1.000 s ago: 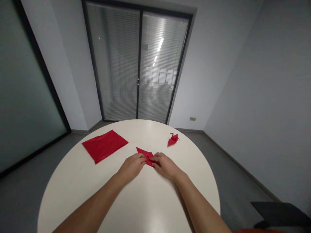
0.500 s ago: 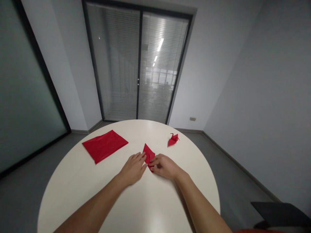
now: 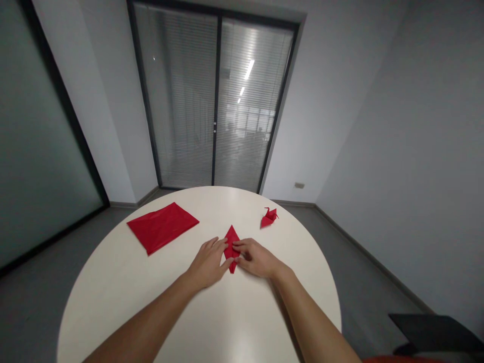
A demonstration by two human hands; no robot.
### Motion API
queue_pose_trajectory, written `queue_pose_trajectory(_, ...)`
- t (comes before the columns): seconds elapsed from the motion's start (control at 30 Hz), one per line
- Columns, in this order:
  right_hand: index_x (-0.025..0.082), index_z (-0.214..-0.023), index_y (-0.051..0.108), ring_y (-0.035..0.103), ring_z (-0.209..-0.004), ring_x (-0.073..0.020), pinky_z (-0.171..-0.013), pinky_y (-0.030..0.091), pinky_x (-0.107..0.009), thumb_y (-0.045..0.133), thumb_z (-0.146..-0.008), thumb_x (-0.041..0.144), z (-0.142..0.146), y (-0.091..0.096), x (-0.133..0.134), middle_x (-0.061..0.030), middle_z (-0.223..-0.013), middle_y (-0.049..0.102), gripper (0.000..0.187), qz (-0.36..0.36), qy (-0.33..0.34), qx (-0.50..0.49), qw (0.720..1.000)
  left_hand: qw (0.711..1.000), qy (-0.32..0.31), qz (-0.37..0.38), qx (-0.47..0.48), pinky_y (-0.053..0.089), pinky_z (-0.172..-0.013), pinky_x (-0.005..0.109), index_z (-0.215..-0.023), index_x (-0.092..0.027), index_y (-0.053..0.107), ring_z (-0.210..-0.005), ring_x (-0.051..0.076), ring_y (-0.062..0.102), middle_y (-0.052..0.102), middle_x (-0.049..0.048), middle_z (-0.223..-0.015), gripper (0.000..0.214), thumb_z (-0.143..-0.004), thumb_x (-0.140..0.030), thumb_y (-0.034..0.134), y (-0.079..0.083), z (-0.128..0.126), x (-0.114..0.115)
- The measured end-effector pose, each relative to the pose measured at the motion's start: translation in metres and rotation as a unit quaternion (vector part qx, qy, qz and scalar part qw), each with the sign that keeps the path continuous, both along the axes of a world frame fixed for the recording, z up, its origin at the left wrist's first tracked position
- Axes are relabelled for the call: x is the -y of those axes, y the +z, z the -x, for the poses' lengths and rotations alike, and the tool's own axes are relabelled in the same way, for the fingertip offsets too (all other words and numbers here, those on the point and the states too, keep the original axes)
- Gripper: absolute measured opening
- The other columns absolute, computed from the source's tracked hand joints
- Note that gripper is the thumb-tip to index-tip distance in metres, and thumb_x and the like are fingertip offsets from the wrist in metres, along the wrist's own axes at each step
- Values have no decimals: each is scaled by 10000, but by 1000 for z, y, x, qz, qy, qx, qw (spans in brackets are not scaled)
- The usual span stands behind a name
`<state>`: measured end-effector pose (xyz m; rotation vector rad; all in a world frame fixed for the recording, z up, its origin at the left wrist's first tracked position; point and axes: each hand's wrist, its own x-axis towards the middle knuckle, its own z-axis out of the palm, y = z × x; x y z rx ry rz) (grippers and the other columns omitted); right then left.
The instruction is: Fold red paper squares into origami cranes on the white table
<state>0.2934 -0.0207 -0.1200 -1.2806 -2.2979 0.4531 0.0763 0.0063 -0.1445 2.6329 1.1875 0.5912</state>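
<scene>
A piece of red origami paper [image 3: 232, 234], folded into a narrow diamond, lies on the table between my hands. My left hand [image 3: 207, 264] holds its left side, the fingertips on the upper edge and the thumb lower down. From the right, my right hand [image 3: 257, 258] grips the paper with bent fingers on its middle and the thumb near the lower part. Fingertips of both hands cover some of the folds. A finished red paper crane [image 3: 269, 217] stands beyond my right hand.
A stack of flat red paper [image 3: 162, 228] lies on the left of the round white table [image 3: 124, 297]. Behind the table is a glass door [image 3: 189, 101] with blinds. A dark chair part [image 3: 434, 333] shows at the lower right.
The folded paper has turned, so its long axis now points nearly straight away from me. My left thumb has come onto its lower part, and my right fingers have shifted slightly.
</scene>
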Motion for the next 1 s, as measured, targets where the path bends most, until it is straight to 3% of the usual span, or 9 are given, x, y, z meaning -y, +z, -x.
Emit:
queue_pose_trajectory(0.13, 238, -1132, 772, 618, -1186, -285, -1028, 497, -430, 639, -894, 305, -4, -3, -2, -95, -1285, 697, 280, -15, -25, -12, 1000, 999, -34, 2, -6, 319, -1202, 516, -1381, -180, 579, -1438, 331, 421, 517, 125, -1522, 469, -993, -433, 509, 2, 1, 0)
queue_pose_trajectory(0.37, 184, -1404, 605, 436, -1421, -333, -1186, 311, -568, 630, -923, 410, -9, -8, -2, -162, -1492, 540, 532, 2, -55, 24, 998, 996, -85, 0, 5, 370, -1173, 479, -1320, -185, 628, -1383, 292, 487, 578, 126, -1455, 402, -982, -379, 530, 5, 4, 1)
queue_pose_trajectory(0.67, 188, -1514, 482, 254, -1527, -339, -1244, 192, -563, 555, -962, 534, -8, -5, 0, -142, -1597, 405, 656, 52, -47, 59, 996, 992, -122, 31, -16, 341, -1199, 472, -1437, -188, 548, -1437, 304, 431, 508, 128, -1529, 549, -938, -411, 595, 12, 12, 0)
queue_pose_trajectory(0.87, 148, -1598, 298, 94, -1551, -409, -1244, 128, -592, 657, -819, 702, -6, -5, 3, -172, -1670, 194, 1021, 110, -66, 84, 988, 989, -142, 22, -37, 341, -1202, 461, -1453, -179, 540, -1435, 281, 433, 502, 125, -1534, 488, -1004, -350, 454, 15, 13, -2)
queue_pose_trajectory(1.0, 159, -1619, 208, 33, -1555, -413, -1243, 52, -612, 720, -718, 747, -5, -4, 4, -167, -1684, 126, 1191, 135, -58, 90, 985, 990, -135, 28, -28, 346, -1198, 468, -1432, -168, 560, -1425, 275, 445, 521, 124, -1519, 468, -1004, -319, 450, 18, 12, 0)
